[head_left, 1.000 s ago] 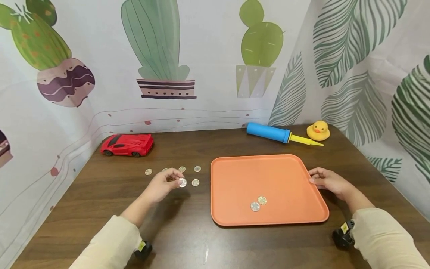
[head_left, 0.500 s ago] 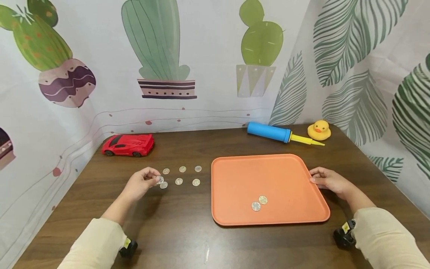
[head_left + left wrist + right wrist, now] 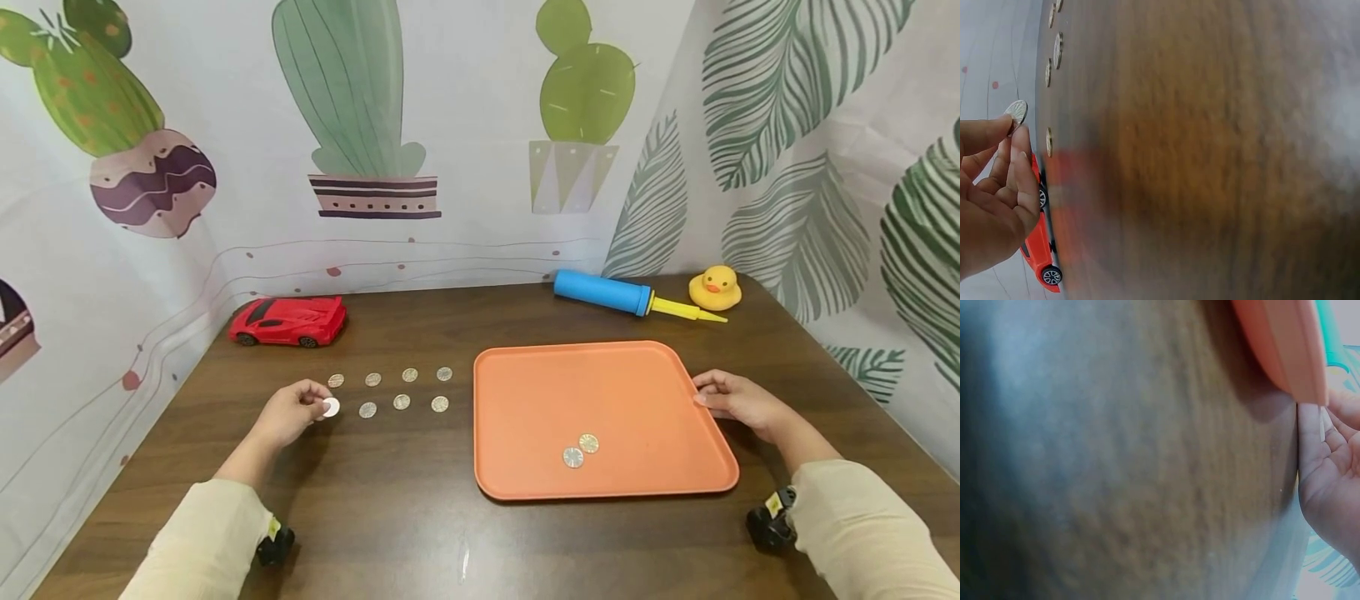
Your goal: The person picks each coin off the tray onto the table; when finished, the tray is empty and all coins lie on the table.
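Observation:
My left hand (image 3: 288,414) pinches a silvery coin (image 3: 331,407) between thumb and fingertips, at the left end of the nearer coin row. In the left wrist view the same coin (image 3: 1017,110) appears raised off the tabletop. Several other coins (image 3: 402,402) lie flat on the table in two rows to its right. An orange tray (image 3: 600,383) bears two coins, a silvery one (image 3: 573,457) and a golden one (image 3: 588,443). My right hand (image 3: 738,402) grips the tray's right rim, with the thumb on top; the right wrist view shows fingers (image 3: 1322,450) beneath the edge.
A red toy car (image 3: 288,322) stands at the back left, behind the coins. Toward the back right lie a blue and yellow hand pump (image 3: 603,292) and a yellow rubber duck (image 3: 716,288). A printed cloth (image 3: 480,167) hangs behind the brown wooden table (image 3: 405,517).
My left hand has moved left past the coin rows, still pinching the coin, uncovering coins it had hidden. My right hand and the tray have stayed put.

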Demonstrator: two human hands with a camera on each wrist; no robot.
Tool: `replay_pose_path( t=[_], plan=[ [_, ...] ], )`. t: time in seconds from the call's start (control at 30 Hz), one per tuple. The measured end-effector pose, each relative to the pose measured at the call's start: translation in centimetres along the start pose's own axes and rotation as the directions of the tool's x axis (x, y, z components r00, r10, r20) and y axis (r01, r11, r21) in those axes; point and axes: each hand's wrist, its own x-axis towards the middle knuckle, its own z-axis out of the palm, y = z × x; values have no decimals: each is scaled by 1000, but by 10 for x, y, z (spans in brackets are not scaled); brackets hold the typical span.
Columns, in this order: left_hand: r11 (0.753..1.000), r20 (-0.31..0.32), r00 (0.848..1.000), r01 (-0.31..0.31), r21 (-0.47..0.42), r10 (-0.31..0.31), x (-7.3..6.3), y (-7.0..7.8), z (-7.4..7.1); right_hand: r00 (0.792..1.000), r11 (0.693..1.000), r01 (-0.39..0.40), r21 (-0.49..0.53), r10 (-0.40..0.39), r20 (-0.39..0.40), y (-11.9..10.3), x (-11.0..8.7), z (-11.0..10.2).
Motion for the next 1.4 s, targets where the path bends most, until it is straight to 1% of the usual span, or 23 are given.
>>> replay_pose_path(
  t=[0.1,0.27,0.4,0.6,0.93,1.27,1.4],
  plan=[
    [999,9,1000,23,27,-23,0,-3,-1,1000,1000,-3,-1,3,0,-1,0,0],
    [997,37,997,63,49,-65,1,-6,-2,1000,1000,-6,4,6,0,-2,1,1],
    [995,47,995,80,68,-83,3,-10,0,1000,1000,-14,4,14,2,-1,0,2],
    [990,38,997,58,131,-63,4,-13,0,1000,1000,-16,12,16,-2,-1,0,2],
    [975,44,998,36,218,-47,5,-14,-1,1000,1000,-22,10,22,2,-2,0,1],
    [971,49,998,32,236,-44,7,-15,0,1000,1000,-16,6,16,-1,-3,0,1],
    [973,48,997,53,224,-65,7,-15,-1,1000,1000,-14,12,14,1,-2,0,1]
  ],
)
